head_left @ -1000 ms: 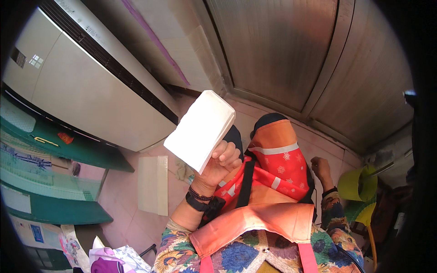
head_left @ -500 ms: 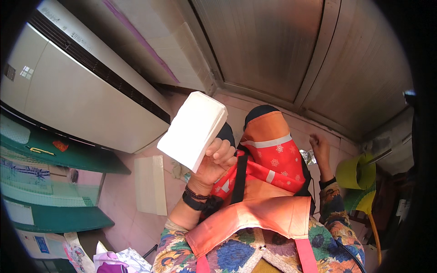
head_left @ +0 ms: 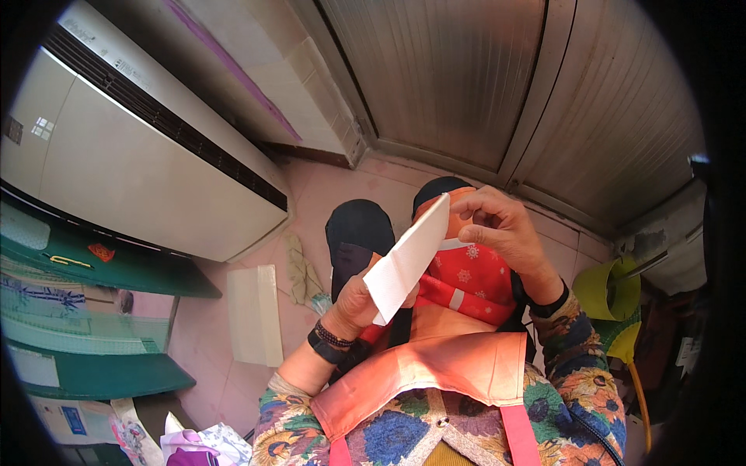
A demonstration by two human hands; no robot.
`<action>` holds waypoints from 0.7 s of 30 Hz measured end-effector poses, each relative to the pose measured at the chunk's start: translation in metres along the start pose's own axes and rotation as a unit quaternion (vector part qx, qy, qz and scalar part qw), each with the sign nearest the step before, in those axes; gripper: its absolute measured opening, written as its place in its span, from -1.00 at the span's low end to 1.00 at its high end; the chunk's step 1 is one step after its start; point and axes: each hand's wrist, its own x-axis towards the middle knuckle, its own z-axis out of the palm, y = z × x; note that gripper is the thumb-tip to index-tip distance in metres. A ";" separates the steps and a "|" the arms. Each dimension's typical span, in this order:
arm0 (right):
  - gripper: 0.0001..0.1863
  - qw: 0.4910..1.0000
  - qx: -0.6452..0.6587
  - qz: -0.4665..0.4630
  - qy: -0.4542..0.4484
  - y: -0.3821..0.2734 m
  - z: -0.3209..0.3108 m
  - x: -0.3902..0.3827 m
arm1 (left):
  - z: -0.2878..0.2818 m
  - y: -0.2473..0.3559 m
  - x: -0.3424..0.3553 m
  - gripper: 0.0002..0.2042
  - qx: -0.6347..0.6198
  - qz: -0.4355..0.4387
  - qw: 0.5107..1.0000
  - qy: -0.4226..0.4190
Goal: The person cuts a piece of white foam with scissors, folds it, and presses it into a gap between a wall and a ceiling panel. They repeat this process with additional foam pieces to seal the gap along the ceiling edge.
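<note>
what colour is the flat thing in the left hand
The flat thing in the left hand is white; the head view shows it best.

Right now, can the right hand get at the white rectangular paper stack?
Likely yes: the right hand is beside the upper end of the white rectangular paper stack, with nothing visible in between.

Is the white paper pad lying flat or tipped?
Looks tipped: the white paper pad slants from the left hand up toward the right hand, its face foreshortened.

Green shelves [head_left: 116, 371] stand beside pink floor tiles [head_left: 198, 346].
</note>
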 end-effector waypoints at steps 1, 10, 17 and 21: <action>-0.70 1.000 0.019 0.000 -0.009 0.000 0.000 0.000 | -0.001 -0.001 -0.001 -0.66 0.011 -0.003 1.000 0.014; -0.81 0.996 0.073 0.040 -0.008 0.016 0.000 0.002 | -0.015 -0.003 0.000 -0.61 -0.021 -0.054 0.998 -0.001; -0.86 0.995 0.097 0.032 0.002 0.021 0.002 -0.002 | -0.011 -0.003 0.004 -0.64 -0.075 -0.052 0.996 -0.014; -0.85 0.996 -0.021 -0.069 0.055 0.013 0.003 0.001 | -0.012 -0.004 0.009 -0.56 -0.019 -0.024 0.997 -0.068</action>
